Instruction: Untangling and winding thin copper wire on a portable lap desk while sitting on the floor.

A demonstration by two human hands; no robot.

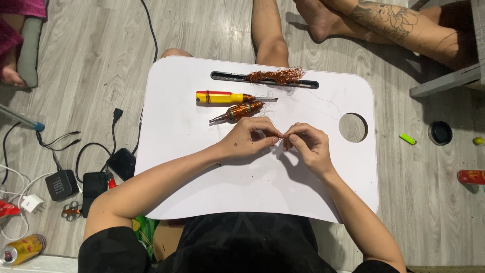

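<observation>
My left hand (251,136) and my right hand (306,143) meet fingertip to fingertip over a white lap tray (202,172), pinching a thin strand of copper wire (281,135) between them. Just beyond my left hand lies a motor armature wound with copper (241,110). Past it rests a yellow-and-red screwdriver (230,97). A tangle of loose copper wire (276,76) sits in the tray's dark slot at the far edge.
The tray has a round cup hole (353,127) on the right. On the wood floor: chargers, cables and a small black speaker (61,185) at left, a can (22,248), a green lighter (407,138), a dark round lid (440,133). Another person's tattooed leg (394,25) lies at far right.
</observation>
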